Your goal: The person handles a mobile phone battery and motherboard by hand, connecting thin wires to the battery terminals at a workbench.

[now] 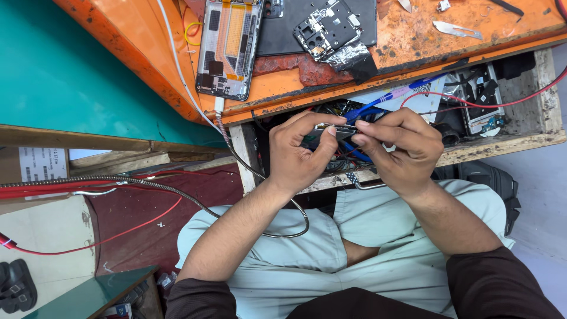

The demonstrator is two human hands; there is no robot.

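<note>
- Just above the lap, near the middle of the view, the left hand (298, 155) and the right hand (397, 145) meet over an open wooden drawer (534, 127) under the workbench.
- Between them is a small metal part (336, 127), thin, flat and silvery-grey with darker patches; it is too small to tell more.
- Left thumb and forefinger are closed on the part's 9 o'clock end, the other fingers curled in.
- Right fingertips are pinched on its 3 o'clock end, so both hands clamp the same piece.
- At 12 o'clock from the hands, the orange bench top (413, 35) carries an opened phone frame (229, 47) with its insides showing, and a dark phone back panel (331, 26) just beside it.
- At 1 o'clock, a blue-handled tool (387, 97) lies across the drawer's clutter, with a red wire (490, 103) looping over it.
- At 8 o'clock, a braided metal cable (177, 192) curves from the bench edge across the pale green trousers (307, 248).
- At 2 o'clock on the bench lies a scalpel blade (456, 29).
</note>
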